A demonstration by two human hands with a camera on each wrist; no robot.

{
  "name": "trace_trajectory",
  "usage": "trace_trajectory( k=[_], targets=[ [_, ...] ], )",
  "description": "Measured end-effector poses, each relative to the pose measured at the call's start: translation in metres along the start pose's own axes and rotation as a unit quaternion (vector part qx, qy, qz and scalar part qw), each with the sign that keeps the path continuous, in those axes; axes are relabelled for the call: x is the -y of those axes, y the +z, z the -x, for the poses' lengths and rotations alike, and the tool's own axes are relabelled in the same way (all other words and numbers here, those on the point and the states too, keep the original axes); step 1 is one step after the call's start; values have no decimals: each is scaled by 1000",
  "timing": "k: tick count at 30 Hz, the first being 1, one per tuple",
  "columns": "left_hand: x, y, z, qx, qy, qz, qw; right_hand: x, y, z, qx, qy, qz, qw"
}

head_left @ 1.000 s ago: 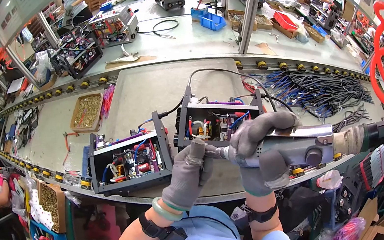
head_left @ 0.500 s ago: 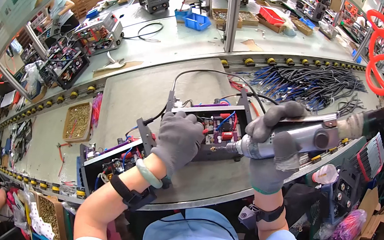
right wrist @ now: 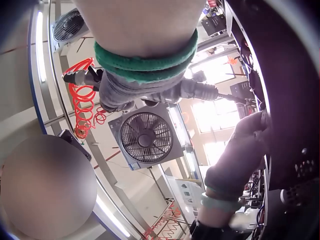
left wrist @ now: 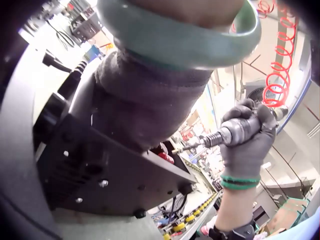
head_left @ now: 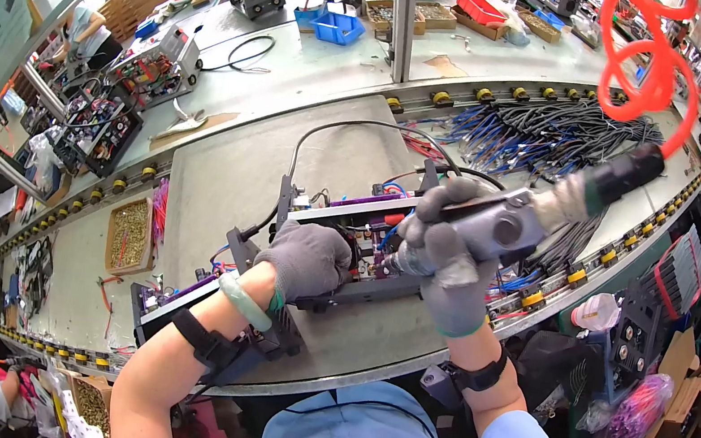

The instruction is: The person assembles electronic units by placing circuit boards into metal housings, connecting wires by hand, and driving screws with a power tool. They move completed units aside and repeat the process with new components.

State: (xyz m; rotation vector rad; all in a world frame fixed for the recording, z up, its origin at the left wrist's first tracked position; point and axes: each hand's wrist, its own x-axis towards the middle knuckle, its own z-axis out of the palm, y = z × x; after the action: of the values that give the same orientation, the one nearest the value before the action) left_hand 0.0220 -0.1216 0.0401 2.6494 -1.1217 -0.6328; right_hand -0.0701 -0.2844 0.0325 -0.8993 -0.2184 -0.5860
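Observation:
My gloved right hand (head_left: 454,300) grips an air screwdriver (head_left: 508,229), its thumb and fingers wrapped round the metal body. The driver's nose points left and down over the nearer side of an open black metal case (head_left: 371,291) with wires and circuit parts inside. In the left wrist view, the thin bit (left wrist: 189,147) shows just above the case's edge. My gloved left hand (head_left: 305,259) reaches over the left end of this case, its fingertips hidden inside. A second open case (head_left: 165,305) stands to its left, partly covered by my left forearm.
A red coiled air hose (head_left: 652,78) hangs at the right and joins the driver. Bundled black and blue cables (head_left: 552,140) lie at the back right. A box of small brass-coloured parts (head_left: 131,232) sits at the left. Rollers (head_left: 576,276) line the bench edge.
My left hand has left the driver's tip and moved left into the case. My right hand has brought the driver left to the case, its rear end swinging up.

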Motion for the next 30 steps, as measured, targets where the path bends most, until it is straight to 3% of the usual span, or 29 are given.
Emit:
trace_trajectory(
  k=[2,5,8,10,12,14,15,16,18,19,20,22,25,30],
  targets=[
    [-7,-9,-2,87,-53,-20,995,-16,-13,-1,3,21,11,1000],
    [0,-2,-1,39,-11,-13,999,-32,-16,4,-5,46,13,999],
    [0,-2,-5,58,-10,-50,997,-39,-18,5,-2,49,-16,999],
    [-3,-5,-8,71,-17,-55,996,-39,-12,6,23,60,7,998],
    [2,1,-8,85,-26,-59,994,-35,-2,2,82,23,118,989],
    [23,27,-17,6,30,-33,999,-37,6,3,121,11,141,982],
    [28,30,-16,-20,44,-24,999,-33,13,3,125,35,232,964],
    [33,34,-16,-45,58,-15,997,-37,10,1,165,-7,267,949],
    [31,32,-16,-79,102,-4,992,-33,17,0,154,4,274,949],
    [30,32,-18,-81,103,-18,991,-43,13,-1,115,52,185,975],
    [25,27,-18,-82,104,-32,991,-41,15,-2,115,45,182,975],
    [15,15,-15,28,32,-45,998,-40,16,-3,96,42,141,984],
    [4,4,-7,54,-13,-56,997,-46,3,4,55,81,-23,995],
    [0,-3,-2,70,-38,-1,997,-41,-12,13,88,75,28,993]
  ],
)
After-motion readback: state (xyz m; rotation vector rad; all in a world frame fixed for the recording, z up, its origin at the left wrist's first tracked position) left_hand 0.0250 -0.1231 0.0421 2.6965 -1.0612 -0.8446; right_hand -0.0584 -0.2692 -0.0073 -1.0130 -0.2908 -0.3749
